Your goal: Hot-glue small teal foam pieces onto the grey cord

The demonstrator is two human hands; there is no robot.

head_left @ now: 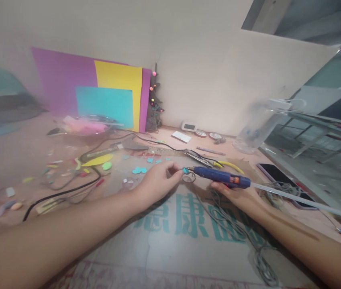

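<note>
My left hand pinches a small blue piece between thumb and fingertips. My right hand is wrapped round a dark blue glue gun, whose metal tip points left and meets or nearly meets the blue piece. A long clear glue stick sticks out of the gun's back end. Below the tip is a thin ring-like loop. Just beyond my left hand lie small turquoise flower shapes. Under both hands spreads a board with green printed characters.
Scissors with yellow handles lie behind the gun. A phone and tangled grey cord are at the right. Paper scraps and a black cable cover the left. Coloured sheets lean on the wall; a clear jug stands back right.
</note>
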